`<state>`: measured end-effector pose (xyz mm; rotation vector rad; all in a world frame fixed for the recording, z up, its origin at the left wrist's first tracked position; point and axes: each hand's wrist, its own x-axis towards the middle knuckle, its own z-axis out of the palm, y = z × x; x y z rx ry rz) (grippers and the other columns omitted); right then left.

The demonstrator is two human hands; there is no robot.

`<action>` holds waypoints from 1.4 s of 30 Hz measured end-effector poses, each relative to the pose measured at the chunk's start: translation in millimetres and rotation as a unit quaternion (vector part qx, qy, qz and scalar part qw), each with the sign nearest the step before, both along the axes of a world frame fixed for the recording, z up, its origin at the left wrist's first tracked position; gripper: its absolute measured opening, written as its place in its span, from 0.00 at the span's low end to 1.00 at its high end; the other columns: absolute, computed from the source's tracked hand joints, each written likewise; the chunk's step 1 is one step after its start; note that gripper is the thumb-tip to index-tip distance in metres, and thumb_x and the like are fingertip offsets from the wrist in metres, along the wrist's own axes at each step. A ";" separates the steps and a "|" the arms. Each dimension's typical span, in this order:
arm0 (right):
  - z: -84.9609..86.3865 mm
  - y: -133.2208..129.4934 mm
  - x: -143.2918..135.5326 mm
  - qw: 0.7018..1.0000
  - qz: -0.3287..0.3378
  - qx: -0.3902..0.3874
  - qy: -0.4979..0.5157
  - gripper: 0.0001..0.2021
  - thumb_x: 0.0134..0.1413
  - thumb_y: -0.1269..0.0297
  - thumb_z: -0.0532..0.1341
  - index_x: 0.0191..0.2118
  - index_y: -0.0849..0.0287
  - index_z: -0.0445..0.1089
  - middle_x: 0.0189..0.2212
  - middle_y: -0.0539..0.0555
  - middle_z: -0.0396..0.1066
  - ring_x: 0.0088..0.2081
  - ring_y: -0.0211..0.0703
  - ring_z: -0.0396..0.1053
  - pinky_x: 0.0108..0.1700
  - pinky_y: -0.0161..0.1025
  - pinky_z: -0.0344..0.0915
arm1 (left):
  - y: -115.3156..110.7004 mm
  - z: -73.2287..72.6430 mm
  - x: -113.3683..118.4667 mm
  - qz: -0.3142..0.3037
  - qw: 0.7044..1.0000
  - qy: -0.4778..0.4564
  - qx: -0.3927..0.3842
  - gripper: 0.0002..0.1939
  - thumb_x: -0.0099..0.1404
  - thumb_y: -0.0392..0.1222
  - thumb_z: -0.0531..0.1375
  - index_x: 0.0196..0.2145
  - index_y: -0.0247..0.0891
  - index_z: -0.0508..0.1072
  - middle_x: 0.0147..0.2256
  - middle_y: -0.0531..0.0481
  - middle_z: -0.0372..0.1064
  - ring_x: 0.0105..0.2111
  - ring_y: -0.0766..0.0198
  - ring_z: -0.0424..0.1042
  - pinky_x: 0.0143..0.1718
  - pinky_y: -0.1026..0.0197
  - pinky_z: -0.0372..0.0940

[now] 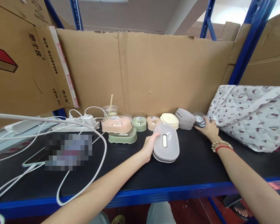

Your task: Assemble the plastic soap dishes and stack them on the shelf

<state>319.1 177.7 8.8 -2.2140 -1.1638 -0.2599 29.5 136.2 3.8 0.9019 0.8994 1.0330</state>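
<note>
My left hand (149,145) is closed on the left side of a grey lidded food box (169,146), thumb on top near its pale oval handle. The box is tilted toward me, over the black tabletop. At the back right, my right hand (209,129) grips a clear plastic lid (200,120) with a round sticker; some fingertips are hidden. Beside that lid lean stacked grey bowls (185,119). A cream box (170,120), a small peach box (153,123) and a small green box (139,123) line the back. Further left, a larger peach box (116,124) rests on a green one (123,136).
A quilted white patterned bag (254,118) stands right of my right hand. White cables (105,152), a power strip (72,127) and a blurred-out phone-like item (68,152) occupy the left. A clear cup with a straw (110,109) stands behind the boxes. Cardboard (154,71) walls the back.
</note>
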 end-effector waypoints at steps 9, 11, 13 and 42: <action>11.4 -8.8 -20.3 0.988 -0.008 0.150 0.047 0.31 0.47 0.51 0.56 0.56 0.61 0.60 0.52 0.67 0.51 0.55 0.60 0.54 0.54 0.57 0.55 | 2.0 4.6 -2.4 0.006 0.998 -0.051 -0.028 0.09 0.57 0.42 0.57 0.29 0.33 0.72 0.25 0.48 0.71 0.29 0.62 0.70 0.35 0.62 0.65; 17.5 -10.9 -27.3 0.969 -0.028 0.235 0.075 0.31 0.49 0.50 0.54 0.57 0.60 0.58 0.51 0.66 0.51 0.54 0.56 0.55 0.54 0.55 0.56 | 1.5 7.0 -2.5 0.021 0.997 -0.070 -0.032 0.09 0.58 0.41 0.57 0.31 0.34 0.73 0.28 0.47 0.73 0.31 0.61 0.72 0.36 0.62 0.66; 23.0 -11.5 -37.5 0.947 -0.016 0.310 0.083 0.31 0.50 0.49 0.51 0.57 0.61 0.57 0.50 0.64 0.53 0.51 0.50 0.58 0.54 0.52 0.58 | 1.5 9.3 -1.6 0.031 0.996 -0.080 -0.028 0.10 0.59 0.42 0.58 0.33 0.33 0.73 0.32 0.45 0.74 0.34 0.60 0.73 0.39 0.61 0.67; 19.9 -21.9 -184.2 0.802 0.457 0.161 0.349 0.38 0.35 0.37 0.60 0.50 0.59 0.61 0.52 0.56 0.62 0.53 0.40 0.63 0.55 0.37 0.64 | 13.9 25.0 -28.0 0.015 0.987 -0.076 0.138 0.16 0.54 0.40 0.62 0.41 0.36 0.71 0.40 0.44 0.74 0.43 0.54 0.72 0.42 0.57 0.67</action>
